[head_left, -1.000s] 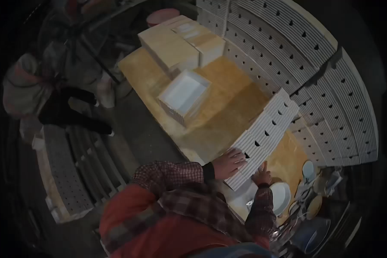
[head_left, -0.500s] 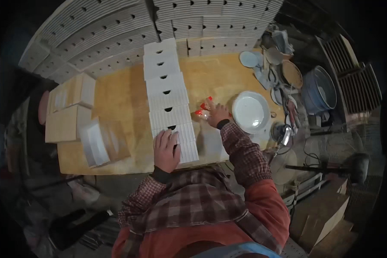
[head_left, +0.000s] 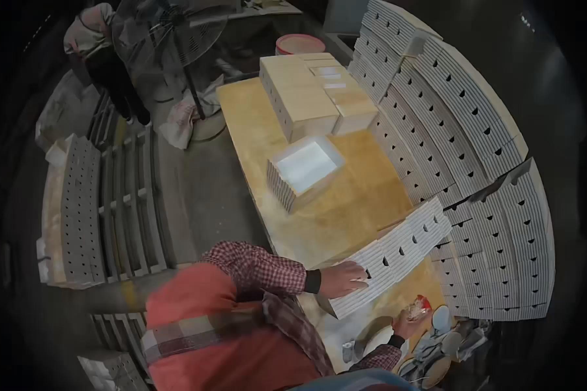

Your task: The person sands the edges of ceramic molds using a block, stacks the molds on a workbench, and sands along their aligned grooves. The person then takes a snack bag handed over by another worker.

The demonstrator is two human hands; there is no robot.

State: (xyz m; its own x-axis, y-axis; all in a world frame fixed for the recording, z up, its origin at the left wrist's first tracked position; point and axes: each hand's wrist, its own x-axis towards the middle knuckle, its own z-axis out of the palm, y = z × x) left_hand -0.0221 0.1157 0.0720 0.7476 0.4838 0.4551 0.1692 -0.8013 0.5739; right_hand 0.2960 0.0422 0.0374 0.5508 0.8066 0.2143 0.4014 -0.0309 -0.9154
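Note:
A row of white corrugated pieces with dark half-moon notches (head_left: pixel 401 259) runs across the table, overlapping one another. My left hand (head_left: pixel 343 280) lies on the near end of this row, fingers stretched out over the ridged surface near a notch. On the row's other side, my right hand (head_left: pixel 407 322) has its fingers bent around a small red-and-clear item (head_left: pixel 421 305), whose exact kind I cannot make out. A white bowl (head_left: pixel 377 340) sits beside my right hand, partly hidden by the wrist and sleeve.
An open box with a white inside (head_left: pixel 306 164) stands on the wooden table (head_left: pixel 246 120), before closed boxes (head_left: pixel 300 98). Tall stacks of notched corrugated pieces (head_left: pixel 463 124) line the far side. Tools and round lids (head_left: pixel 451 345) crowd one end. A fan (head_left: pixel 176 32) and a person (head_left: pixel 104 58) are beyond.
My view has swung left, bringing the fan, pallets and another person into sight. My left hand remains on the row; my right hand remains at the red-and-clear items.

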